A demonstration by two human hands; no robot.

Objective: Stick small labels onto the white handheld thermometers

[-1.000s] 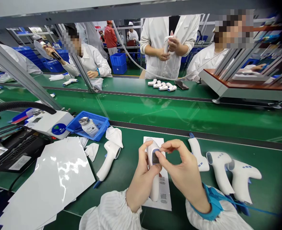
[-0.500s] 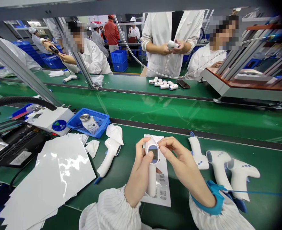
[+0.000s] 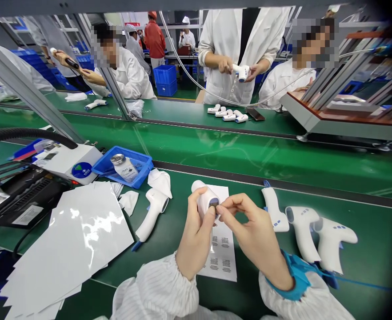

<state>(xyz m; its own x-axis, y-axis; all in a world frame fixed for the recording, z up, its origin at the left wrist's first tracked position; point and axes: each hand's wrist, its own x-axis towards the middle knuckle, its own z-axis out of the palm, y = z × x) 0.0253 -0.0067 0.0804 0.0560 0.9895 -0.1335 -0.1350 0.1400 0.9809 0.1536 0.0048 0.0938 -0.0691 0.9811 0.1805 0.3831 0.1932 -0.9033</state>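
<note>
My left hand [image 3: 193, 238] is wrapped round a white forehead thermometer [image 3: 203, 196], its thumb at the dark, blue-framed screen. The thermometer is tilted, and its handle is mostly hidden behind the hand. My right hand [image 3: 254, 235] has its thumb and forefinger pinched together at the screen's right edge; whatever lies between them is too small to make out. Under both hands lies a sheet of printed labels [image 3: 223, 264]. A second thermometer [image 3: 153, 214] rests to the left. Three others, one upright-lying thermometer [image 3: 276, 211] and two side by side [image 3: 304, 229], lie to the right.
Left are a stack of glossy white sheets [image 3: 78, 235], a blue tray [image 3: 142, 174] with a metal-capped bottle [image 3: 124, 168], crumpled wipes [image 3: 159, 182] and a white machine [image 3: 79, 162]. A green conveyor belt [image 3: 189, 149] runs across. Beyond it, a co-worker [image 3: 231, 49] holds another thermometer.
The thermometer has tipped in my left hand, so its screen is foreshortened and its handle less visible. My right fingers have closed in to the screen's edge. The co-worker opposite has turned their thermometer.
</note>
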